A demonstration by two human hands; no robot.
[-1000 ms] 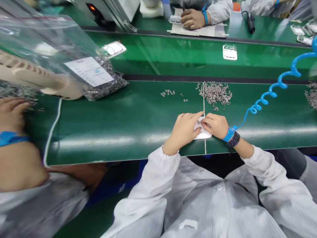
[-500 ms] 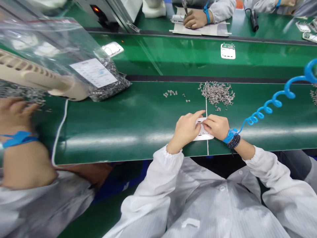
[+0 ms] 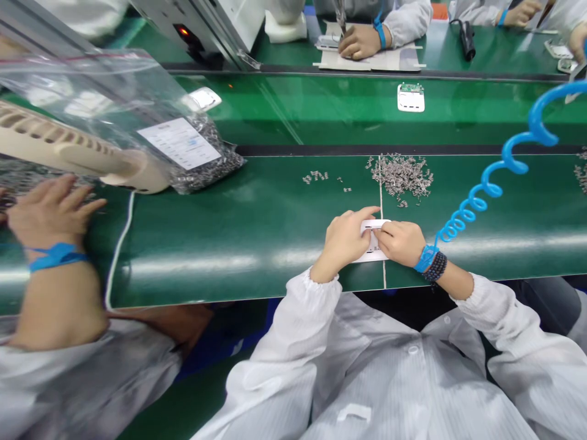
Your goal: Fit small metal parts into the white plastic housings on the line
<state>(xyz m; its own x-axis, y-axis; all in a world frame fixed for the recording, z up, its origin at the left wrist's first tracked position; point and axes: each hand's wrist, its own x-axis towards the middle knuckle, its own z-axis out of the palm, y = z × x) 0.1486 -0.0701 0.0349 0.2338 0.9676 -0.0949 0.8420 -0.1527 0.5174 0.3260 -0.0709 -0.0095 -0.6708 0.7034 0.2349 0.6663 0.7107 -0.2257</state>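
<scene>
A small white plastic housing [image 3: 373, 256] lies on the green bench in front of me, partly covered by my fingers. My left hand [image 3: 345, 238] grips it from the left side, index finger stretched along the far edge and thumb over its inner face. With the fingers pinched together, my right hand [image 3: 402, 240] presses at the housing's right side; whatever is between those fingertips is too small to make out. Just beyond both hands sits a heap of small metal clips [image 3: 402, 176]. A few loose clips [image 3: 315, 176] are scattered to its left.
A blue coiled cord [image 3: 479, 205] runs from my right wrist strap. At left are a bag of metal parts [image 3: 202, 153], a cream-coloured tool [image 3: 92, 146] and a co-worker's hand [image 3: 50, 211]. Another housing [image 3: 411, 98] lies on the strip beyond; another person's hand [image 3: 360, 43] works across.
The housing is tilted a little differently under my fingers, and my right fingertips have shifted slightly on it. The co-worker's hand at left has moved right and spread its fingers.
</scene>
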